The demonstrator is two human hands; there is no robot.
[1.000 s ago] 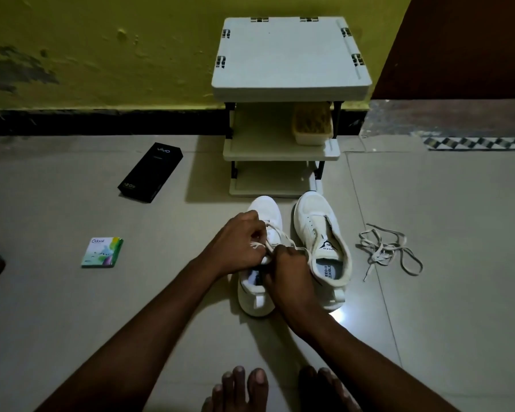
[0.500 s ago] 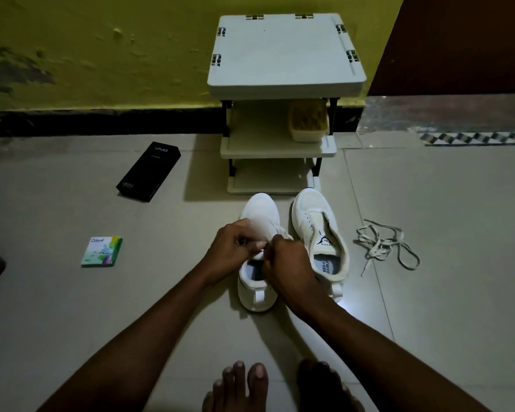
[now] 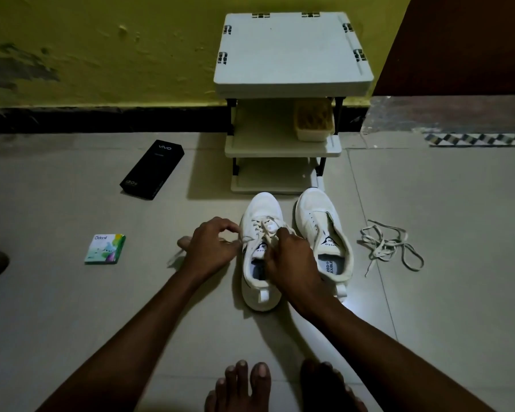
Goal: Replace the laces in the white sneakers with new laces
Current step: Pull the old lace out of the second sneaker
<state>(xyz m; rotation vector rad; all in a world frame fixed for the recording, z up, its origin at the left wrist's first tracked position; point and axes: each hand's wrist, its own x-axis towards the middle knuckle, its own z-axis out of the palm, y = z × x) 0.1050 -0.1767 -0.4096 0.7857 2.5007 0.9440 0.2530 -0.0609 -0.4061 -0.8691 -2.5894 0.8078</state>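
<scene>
Two white sneakers stand side by side on the tiled floor, toes toward the wall. The left sneaker (image 3: 257,212) has a white lace (image 3: 262,227) across its upper eyelets. My left hand (image 3: 211,248) is just left of that shoe, pinching one lace end and pulling it sideways. My right hand (image 3: 292,257) rests over the shoe's tongue and opening, fingers closed on the other part of the lace. The right sneaker (image 3: 324,230) has no lace. A loose lace (image 3: 390,248) lies tangled on the floor to its right.
A white three-tier rack (image 3: 292,52) stands against the yellow wall just beyond the shoes, with a small tub (image 3: 312,120) on its middle shelf. A black phone box (image 3: 152,169) and a small green packet (image 3: 105,248) lie at left. My bare feet (image 3: 244,388) are at the bottom.
My left hand has moved left, away from the shoe, drawing a lace end out sideways. My right hand stays on the shoe's tongue. The view has shifted slightly.
</scene>
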